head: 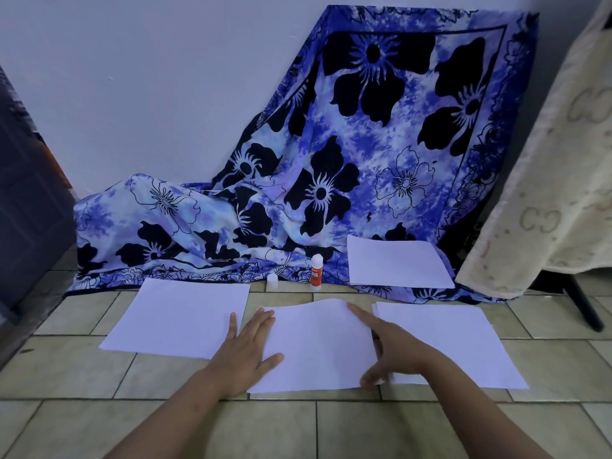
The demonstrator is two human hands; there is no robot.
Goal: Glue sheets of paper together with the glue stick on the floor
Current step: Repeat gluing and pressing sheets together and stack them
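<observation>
Tiled floor (331,425), blue flowered cloth (364,150) draped at the wall, and the middle sheet (318,346) lies under both hands: left hand (246,346) flat and straight-fingered on its left edge, right hand (394,352) spread wide along its right edge. Glue stick (316,273) stands uncapped at the cloth's hem. Light, floppy paper, I'd say, its far edge bowing up, so press with palms and lift by a corner.
</observation>
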